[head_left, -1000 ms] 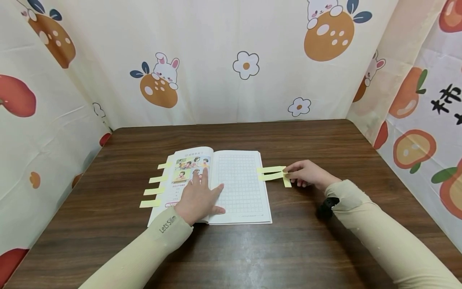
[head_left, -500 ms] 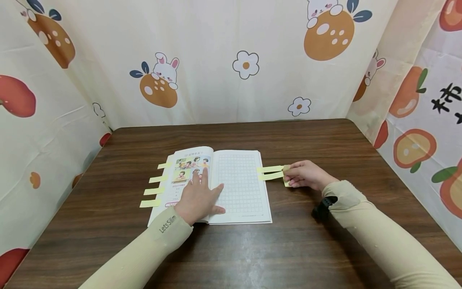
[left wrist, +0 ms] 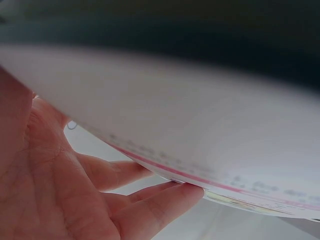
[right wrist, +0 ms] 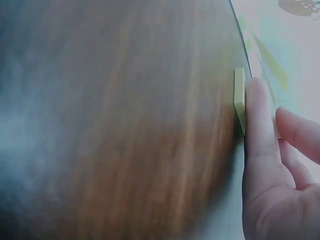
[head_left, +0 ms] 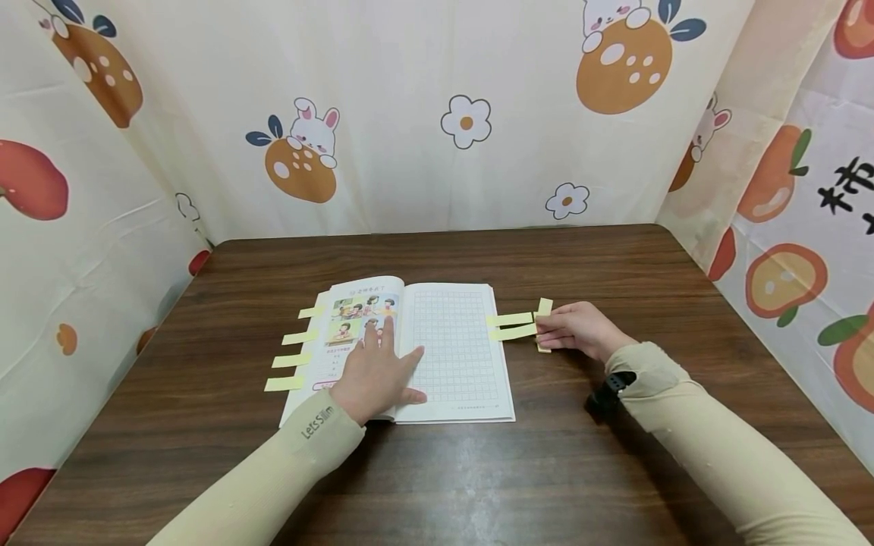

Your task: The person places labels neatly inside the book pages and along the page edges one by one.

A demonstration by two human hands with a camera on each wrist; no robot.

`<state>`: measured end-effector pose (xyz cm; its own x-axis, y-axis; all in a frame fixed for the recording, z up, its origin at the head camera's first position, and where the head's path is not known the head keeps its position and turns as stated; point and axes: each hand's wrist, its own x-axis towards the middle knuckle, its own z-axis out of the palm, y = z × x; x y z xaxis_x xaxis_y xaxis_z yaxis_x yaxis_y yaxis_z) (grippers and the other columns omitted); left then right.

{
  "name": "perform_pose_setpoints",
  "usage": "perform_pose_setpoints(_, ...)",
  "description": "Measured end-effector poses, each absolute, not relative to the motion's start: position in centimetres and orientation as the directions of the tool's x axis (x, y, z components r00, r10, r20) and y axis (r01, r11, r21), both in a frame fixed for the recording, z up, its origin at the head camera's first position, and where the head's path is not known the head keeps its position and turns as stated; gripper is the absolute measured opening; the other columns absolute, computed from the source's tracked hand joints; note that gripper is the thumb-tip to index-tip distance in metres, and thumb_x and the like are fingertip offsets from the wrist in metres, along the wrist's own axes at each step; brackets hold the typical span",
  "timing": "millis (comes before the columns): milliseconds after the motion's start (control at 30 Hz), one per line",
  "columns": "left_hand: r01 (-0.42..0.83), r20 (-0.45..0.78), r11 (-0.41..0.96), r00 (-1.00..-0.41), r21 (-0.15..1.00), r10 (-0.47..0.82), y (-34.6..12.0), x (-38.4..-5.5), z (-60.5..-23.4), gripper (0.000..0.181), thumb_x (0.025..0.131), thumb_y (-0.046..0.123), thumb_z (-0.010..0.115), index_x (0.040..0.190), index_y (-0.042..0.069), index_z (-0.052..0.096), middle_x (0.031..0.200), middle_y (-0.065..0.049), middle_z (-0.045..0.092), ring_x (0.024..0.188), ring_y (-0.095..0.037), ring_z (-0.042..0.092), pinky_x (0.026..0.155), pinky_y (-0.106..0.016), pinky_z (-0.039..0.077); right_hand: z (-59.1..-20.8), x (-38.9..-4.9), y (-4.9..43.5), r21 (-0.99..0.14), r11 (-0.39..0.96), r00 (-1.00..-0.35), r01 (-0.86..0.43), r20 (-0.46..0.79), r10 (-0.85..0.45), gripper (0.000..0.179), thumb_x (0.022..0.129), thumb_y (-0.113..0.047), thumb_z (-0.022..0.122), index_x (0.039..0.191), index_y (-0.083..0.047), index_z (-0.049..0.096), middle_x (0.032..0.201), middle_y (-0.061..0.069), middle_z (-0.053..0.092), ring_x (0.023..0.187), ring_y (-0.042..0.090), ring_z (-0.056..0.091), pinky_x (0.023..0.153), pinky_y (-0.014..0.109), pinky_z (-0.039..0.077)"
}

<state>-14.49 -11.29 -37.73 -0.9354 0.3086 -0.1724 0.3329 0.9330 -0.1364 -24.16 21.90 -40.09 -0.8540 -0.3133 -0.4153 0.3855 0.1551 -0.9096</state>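
Note:
An open workbook lies on the table, a picture page on its left and a grid page on its right. My left hand rests across the inner fold with its fingers spread, pressing the pages. My right hand, just beyond the book's right edge, pinches a narrow yellow sticky note pad; its ends show above and below the fingers. In the right wrist view the pad stands along a finger. Two yellow sticky strips, an upper strip and a lower strip, reach from the right page to those fingertips.
Several more yellow strips jut from the book's left edge. The brown wooden table runs back to a printed curtain. A black wrist device sits under the right sleeve.
The pad's lower part showed below the right fingers earlier; now its upper end also sticks up above them. The right fingers have drawn together around it. The left hand has stayed put.

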Motion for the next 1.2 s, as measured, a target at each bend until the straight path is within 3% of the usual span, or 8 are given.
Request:
perform_pose_setpoints(233,0.327,-0.179,0.937,-0.936,-0.125,0.303,-11.2,-14.5,-37.6,0.074,0.081,0.068,0.064,0.143,0.029,0.054,0.154,-0.034,0.03,0.137,-0.056,0.033,0.087,-0.053,0.053,-39.5,-24.0,21.7,-0.9,0.19,-0.844,0.392,-0.434,-0.316,0.007,0.1,-0.006,0.055,0.099,0.001,0.055,0.079,0.005,0.073,0.074,0.012,0.072,0.074,0.028,0.059)
perform_pose_setpoints(500,0.331,-0.185,0.935,-0.934,-0.126,0.305,-11.1,-14.4,-37.5,0.074,0.082,0.068,0.063,0.144,0.029,0.053,0.154,-0.034,0.03,0.137,-0.057,0.033,0.088,-0.054,0.053,-38.9,-24.1,21.6,-0.897,0.228,-0.837,0.38,-0.438,-0.33,0.012,0.103,-0.009,0.051,0.092,-0.002,0.049,0.083,0.003,0.069,0.076,0.012,0.072,0.074,0.027,0.059)
perform_pose_setpoints(767,0.335,-0.187,0.931,-0.933,-0.142,0.307,-11.2,-14.4,-37.5,0.075,0.082,0.069,0.063,0.144,0.029,0.053,0.154,-0.033,0.03,0.137,-0.057,0.033,0.09,-0.054,0.052,-38.6,-24.0,21.7,-0.896,0.242,-0.82,0.373,-0.44,-0.365,0.012,0.105,-0.009,0.043,0.107,0.002,0.045,0.085,0.003,0.067,0.077,0.011,0.071,0.075,0.027,0.058)
perform_pose_setpoints(1200,0.335,-0.18,0.931,-0.934,-0.147,0.308,-11.2,-14.4,-37.7,0.074,0.082,0.069,0.063,0.144,0.028,0.053,0.154,-0.033,0.031,0.137,-0.057,0.033,0.098,-0.055,0.048,-38.9,-23.7,21.8,-0.898,0.218,-0.823,0.382,-0.438,-0.362,0.015,0.105,-0.006,0.041,0.109,0.006,0.048,0.085,0.004,0.068,0.078,0.01,0.071,0.078,0.025,0.058)
